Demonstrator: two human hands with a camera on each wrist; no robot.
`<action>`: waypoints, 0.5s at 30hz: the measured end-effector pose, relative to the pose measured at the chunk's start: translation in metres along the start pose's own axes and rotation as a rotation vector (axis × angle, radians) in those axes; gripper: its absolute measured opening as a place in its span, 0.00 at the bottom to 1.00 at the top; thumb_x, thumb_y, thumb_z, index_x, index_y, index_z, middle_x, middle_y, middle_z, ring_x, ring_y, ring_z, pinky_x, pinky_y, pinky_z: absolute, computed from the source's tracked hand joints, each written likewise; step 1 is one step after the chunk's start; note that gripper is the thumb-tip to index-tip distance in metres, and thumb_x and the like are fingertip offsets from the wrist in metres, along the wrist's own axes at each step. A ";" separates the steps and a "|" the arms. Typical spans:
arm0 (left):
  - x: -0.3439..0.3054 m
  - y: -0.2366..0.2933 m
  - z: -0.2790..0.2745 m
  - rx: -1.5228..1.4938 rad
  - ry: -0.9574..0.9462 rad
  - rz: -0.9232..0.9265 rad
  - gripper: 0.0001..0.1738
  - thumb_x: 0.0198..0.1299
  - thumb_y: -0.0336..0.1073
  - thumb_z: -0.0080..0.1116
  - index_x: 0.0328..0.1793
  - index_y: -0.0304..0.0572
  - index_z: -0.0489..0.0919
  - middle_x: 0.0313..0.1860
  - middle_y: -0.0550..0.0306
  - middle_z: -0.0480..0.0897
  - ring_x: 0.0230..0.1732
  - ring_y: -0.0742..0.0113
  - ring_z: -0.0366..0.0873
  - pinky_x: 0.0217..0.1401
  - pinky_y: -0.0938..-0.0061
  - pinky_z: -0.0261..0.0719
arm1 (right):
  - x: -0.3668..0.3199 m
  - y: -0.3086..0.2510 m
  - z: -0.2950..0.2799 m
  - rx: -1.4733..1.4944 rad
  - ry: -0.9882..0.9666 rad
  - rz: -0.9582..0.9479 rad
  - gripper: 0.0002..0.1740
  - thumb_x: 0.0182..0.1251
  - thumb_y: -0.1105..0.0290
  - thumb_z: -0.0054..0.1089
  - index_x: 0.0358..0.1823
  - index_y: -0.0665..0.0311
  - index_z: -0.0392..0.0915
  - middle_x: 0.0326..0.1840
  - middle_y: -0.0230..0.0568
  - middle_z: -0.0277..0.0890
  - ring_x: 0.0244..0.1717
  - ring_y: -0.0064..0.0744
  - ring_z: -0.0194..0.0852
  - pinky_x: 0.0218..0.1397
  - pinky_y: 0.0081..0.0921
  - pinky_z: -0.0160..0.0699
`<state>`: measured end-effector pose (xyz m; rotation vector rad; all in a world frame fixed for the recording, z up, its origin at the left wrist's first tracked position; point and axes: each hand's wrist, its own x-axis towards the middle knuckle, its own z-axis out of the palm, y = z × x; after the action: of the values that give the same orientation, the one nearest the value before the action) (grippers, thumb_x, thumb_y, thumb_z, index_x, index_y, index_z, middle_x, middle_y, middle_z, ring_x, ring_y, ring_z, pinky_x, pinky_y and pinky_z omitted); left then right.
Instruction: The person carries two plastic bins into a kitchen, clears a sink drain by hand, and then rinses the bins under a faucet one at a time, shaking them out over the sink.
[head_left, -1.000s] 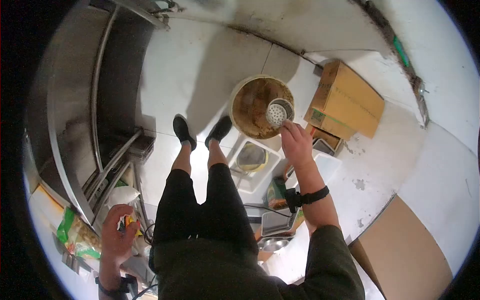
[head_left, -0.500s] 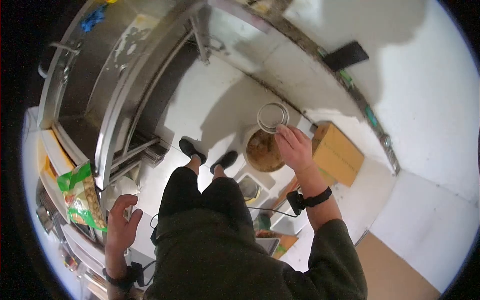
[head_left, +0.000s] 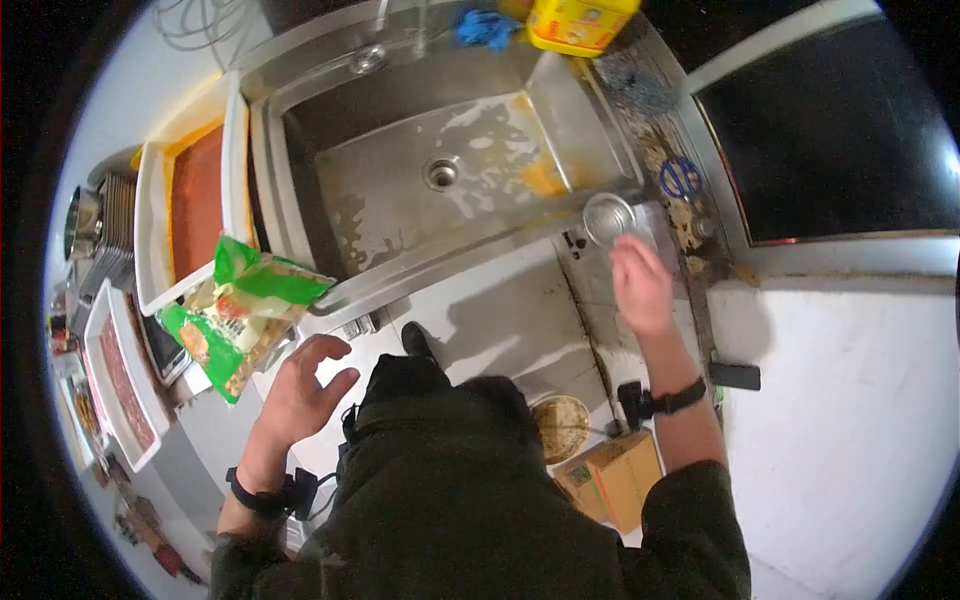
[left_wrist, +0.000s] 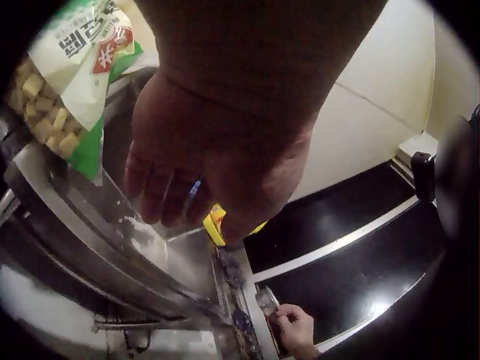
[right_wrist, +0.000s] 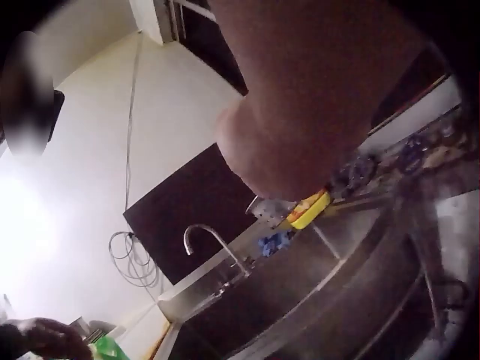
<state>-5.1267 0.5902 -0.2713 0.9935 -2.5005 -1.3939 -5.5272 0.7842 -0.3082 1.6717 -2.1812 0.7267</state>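
Note:
My right hand [head_left: 643, 285] pinches a small round metal strainer basket [head_left: 605, 215] by its rim, over the front right corner of the steel sink [head_left: 380, 150]. In the right wrist view, the perforated side of the strainer basket [right_wrist: 270, 211] shows past the hand. A drain hole [head_left: 442, 174] sits in the sink's wet floor. My left hand [head_left: 300, 395] is held in the air with relaxed fingers and nothing in it. Beside it lies a green and white bag of pale cubes [head_left: 235, 320], also seen in the left wrist view.
A yellow jug [head_left: 580, 25] and blue crumpled cloth [head_left: 487, 30] stand at the sink's back. Blue-handled scissors [head_left: 682, 178] lie on the right ledge. A white tub [head_left: 235, 150] with orange-red contents is left. A bucket [head_left: 562, 430] and cardboard box [head_left: 630, 485] are on the floor.
The view has swung from the floor up to the sink. My right hand has carried the strainer basket from over the bucket to the sink's edge. The left hand's fingers have opened out.

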 end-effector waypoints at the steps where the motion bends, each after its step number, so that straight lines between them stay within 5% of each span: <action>1: 0.000 -0.009 -0.009 -0.013 0.027 -0.039 0.15 0.55 0.32 0.63 0.46 0.32 0.76 0.44 0.44 0.79 0.47 0.50 0.78 0.52 0.66 0.75 | 0.028 -0.006 0.017 0.051 -0.075 0.045 0.05 0.57 0.77 0.58 0.35 0.64 0.78 0.46 0.41 0.79 0.41 0.46 0.79 0.45 0.34 0.80; 9: 0.012 -0.055 -0.025 -0.115 0.152 -0.250 0.15 0.55 0.33 0.63 0.46 0.33 0.76 0.44 0.46 0.80 0.47 0.52 0.78 0.51 0.65 0.74 | 0.168 0.000 0.199 0.206 -0.761 0.245 0.08 0.58 0.72 0.54 0.36 0.63 0.82 0.39 0.53 0.80 0.43 0.51 0.79 0.49 0.39 0.76; 12: 0.023 -0.052 -0.024 -0.144 0.205 -0.363 0.14 0.53 0.30 0.62 0.46 0.34 0.76 0.43 0.47 0.80 0.46 0.54 0.78 0.51 0.66 0.74 | 0.184 0.013 0.285 0.169 -0.963 0.142 0.10 0.58 0.71 0.54 0.38 0.61 0.83 0.40 0.52 0.80 0.43 0.52 0.79 0.48 0.39 0.78; 14: 0.035 -0.050 -0.021 -0.147 0.256 -0.421 0.14 0.53 0.30 0.63 0.46 0.34 0.76 0.43 0.48 0.80 0.46 0.55 0.78 0.51 0.67 0.74 | 0.192 0.026 0.335 -0.032 -1.080 -0.190 0.09 0.57 0.69 0.55 0.34 0.60 0.83 0.39 0.51 0.80 0.41 0.52 0.79 0.46 0.39 0.78; 15: 0.040 -0.043 -0.020 -0.147 0.288 -0.471 0.15 0.52 0.30 0.63 0.46 0.35 0.76 0.43 0.48 0.80 0.46 0.55 0.78 0.51 0.67 0.74 | 0.191 0.030 0.356 -0.007 -1.098 -0.213 0.09 0.57 0.69 0.55 0.34 0.60 0.83 0.39 0.51 0.80 0.41 0.52 0.79 0.46 0.39 0.78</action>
<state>-5.1294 0.5363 -0.3026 1.6873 -2.0047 -1.3906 -5.5855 0.4379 -0.5098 2.6201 -2.4796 -0.3967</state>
